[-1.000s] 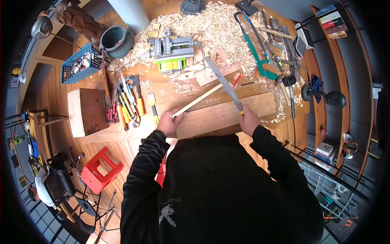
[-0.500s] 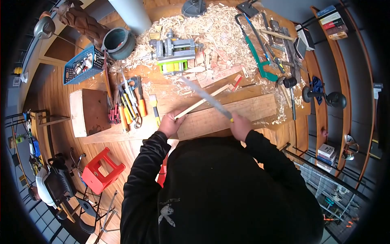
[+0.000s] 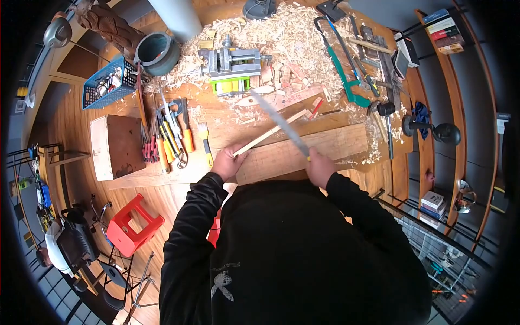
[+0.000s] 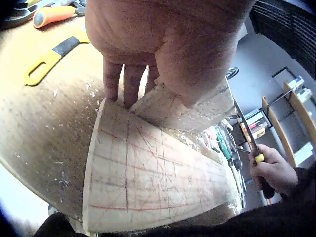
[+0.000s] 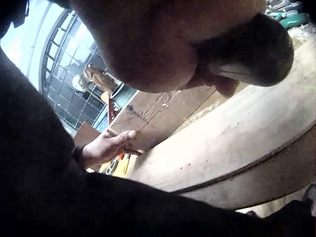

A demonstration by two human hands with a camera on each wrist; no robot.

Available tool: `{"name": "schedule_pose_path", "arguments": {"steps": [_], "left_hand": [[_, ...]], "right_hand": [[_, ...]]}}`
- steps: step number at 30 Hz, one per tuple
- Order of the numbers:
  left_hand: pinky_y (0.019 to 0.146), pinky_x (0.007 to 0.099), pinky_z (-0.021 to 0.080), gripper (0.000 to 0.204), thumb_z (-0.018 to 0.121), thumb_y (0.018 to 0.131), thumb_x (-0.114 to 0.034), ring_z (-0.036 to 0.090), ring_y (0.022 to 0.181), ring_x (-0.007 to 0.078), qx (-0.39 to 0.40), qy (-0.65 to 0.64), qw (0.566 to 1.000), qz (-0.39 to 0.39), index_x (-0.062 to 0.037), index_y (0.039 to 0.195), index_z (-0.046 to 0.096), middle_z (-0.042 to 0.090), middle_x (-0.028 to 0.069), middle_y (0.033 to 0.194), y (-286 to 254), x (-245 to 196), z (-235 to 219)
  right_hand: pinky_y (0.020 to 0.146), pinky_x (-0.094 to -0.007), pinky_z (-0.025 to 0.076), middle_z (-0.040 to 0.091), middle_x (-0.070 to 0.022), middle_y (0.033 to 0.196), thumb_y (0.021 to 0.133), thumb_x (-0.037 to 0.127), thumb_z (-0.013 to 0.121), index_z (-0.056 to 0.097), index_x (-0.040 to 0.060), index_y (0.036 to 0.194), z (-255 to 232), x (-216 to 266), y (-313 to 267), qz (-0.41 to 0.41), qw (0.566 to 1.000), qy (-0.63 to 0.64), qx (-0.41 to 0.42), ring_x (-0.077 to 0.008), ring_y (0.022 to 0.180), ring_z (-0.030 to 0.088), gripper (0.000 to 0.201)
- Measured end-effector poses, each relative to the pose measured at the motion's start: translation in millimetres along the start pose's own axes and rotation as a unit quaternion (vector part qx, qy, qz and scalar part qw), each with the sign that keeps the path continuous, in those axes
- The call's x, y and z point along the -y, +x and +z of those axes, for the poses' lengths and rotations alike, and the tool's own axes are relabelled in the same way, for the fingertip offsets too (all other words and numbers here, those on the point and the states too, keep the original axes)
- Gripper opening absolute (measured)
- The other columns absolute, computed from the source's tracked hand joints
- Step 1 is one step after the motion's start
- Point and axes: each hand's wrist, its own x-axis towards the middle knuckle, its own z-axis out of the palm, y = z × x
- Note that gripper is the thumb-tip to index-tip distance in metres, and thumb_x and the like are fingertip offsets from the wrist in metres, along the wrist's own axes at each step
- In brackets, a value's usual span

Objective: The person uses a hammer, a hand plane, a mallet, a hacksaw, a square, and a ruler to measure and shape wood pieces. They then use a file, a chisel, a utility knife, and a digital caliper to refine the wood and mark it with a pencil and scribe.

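Observation:
My left hand [image 3: 228,163] holds the near end of a thin wooden board [image 3: 254,142], which stands on its long edge and slants away to the right. Beneath it lies a wide plank [image 3: 330,145], marked with red and dark lines in the left wrist view. My right hand [image 3: 320,169] grips the handle of a long flat metal file [image 3: 284,127], its grey blade crossing over the thin board's upper edge in the head view. The right wrist view shows the file's dark rounded handle [image 5: 256,54] sticking out of the fist.
Beyond the boards stand a grey vise [image 3: 234,64] and heaps of wood shavings [image 3: 295,32]. A brush [image 3: 205,143] with a yellow handle lies left of my left hand, near several hand tools and a wooden box [image 3: 122,146]. A green hacksaw [image 3: 340,70] lies at the right.
My right hand has moved left and slightly toward my body, and the file's far end has swung left. My left hand keeps its hold on the thin board.

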Motion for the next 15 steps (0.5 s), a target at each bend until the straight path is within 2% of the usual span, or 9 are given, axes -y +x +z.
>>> {"name": "schedule_pose_path", "arguments": {"steps": [1, 3, 7, 9, 13, 15], "left_hand": [[0.082, 0.0309, 0.051, 0.028, 0.065, 0.092, -0.018, 0.068, 0.094, 0.0220, 0.001, 0.000, 1.000, 0.000, -0.0080, 0.118, 0.065, 0.070, 0.0142, 0.106, 0, -1, 0], [0.081, 0.0319, 0.052, 0.028, 0.067, 0.091, -0.018, 0.068, 0.093, 0.0258, -0.004, -0.009, 1.000, 0.005, -0.0093, 0.117, 0.066, 0.069, 0.0153, 0.105, 0, -1, 0], [0.081, 0.0343, 0.052, 0.027, 0.067, 0.088, -0.016, 0.067, 0.092, 0.0301, -0.007, 0.013, 0.999, -0.040, -0.0108, 0.115, 0.067, 0.069, 0.0159, 0.103, -2, 11, 3], [0.077, 0.0301, 0.050, 0.020, 0.065, 0.090, -0.009, 0.065, 0.085, 0.0192, -0.018, 0.036, 0.999, 0.020, -0.0053, 0.109, 0.068, 0.070, 0.0124, 0.094, -2, 22, 5], [0.078, 0.0322, 0.051, 0.018, 0.066, 0.088, -0.007, 0.066, 0.087, 0.0212, -0.033, 0.048, 0.998, 0.025, -0.0053, 0.106, 0.069, 0.071, 0.0132, 0.094, -3, 10, 4], [0.084, 0.0371, 0.051, 0.027, 0.066, 0.086, -0.011, 0.065, 0.097, 0.0327, -0.011, 0.024, 1.000, -0.008, -0.0120, 0.113, 0.068, 0.069, 0.0164, 0.102, -4, 10, 2]], "right_hand": [[0.073, -0.0562, 0.048, 0.065, -0.0248, 0.085, 0.089, 0.016, 0.050, 0.047, 0.0036, 0.101, 10, 4, 0, 0.001, 1.000, 0.001, 0.001, -0.0461, 0.082, 0.063, 0.017], [0.072, -0.0558, 0.048, 0.065, -0.0245, 0.084, 0.088, 0.015, 0.050, 0.046, 0.0030, 0.100, 32, 8, 4, -0.115, 0.993, 0.013, 0.018, -0.0453, 0.081, 0.063, 0.017], [0.070, -0.0552, 0.048, 0.065, -0.0243, 0.083, 0.088, 0.014, 0.051, 0.044, 0.0029, 0.099, 30, 30, 8, -0.163, 0.984, 0.026, 0.067, -0.0451, 0.079, 0.063, 0.018], [0.069, -0.0547, 0.048, 0.065, -0.0239, 0.081, 0.087, 0.013, 0.051, 0.043, 0.0026, 0.099, 31, 31, 11, -0.185, 0.979, 0.029, 0.084, -0.0453, 0.078, 0.063, 0.018], [0.069, -0.0547, 0.048, 0.065, -0.0239, 0.081, 0.087, 0.013, 0.051, 0.043, 0.0029, 0.099, 33, 29, 13, -0.187, 0.978, 0.014, 0.091, -0.0455, 0.077, 0.063, 0.017], [0.069, -0.0549, 0.048, 0.065, -0.0240, 0.081, 0.087, 0.013, 0.051, 0.043, 0.0031, 0.099, 34, 27, 14, -0.200, 0.976, 0.007, 0.085, -0.0453, 0.077, 0.063, 0.017]]}}
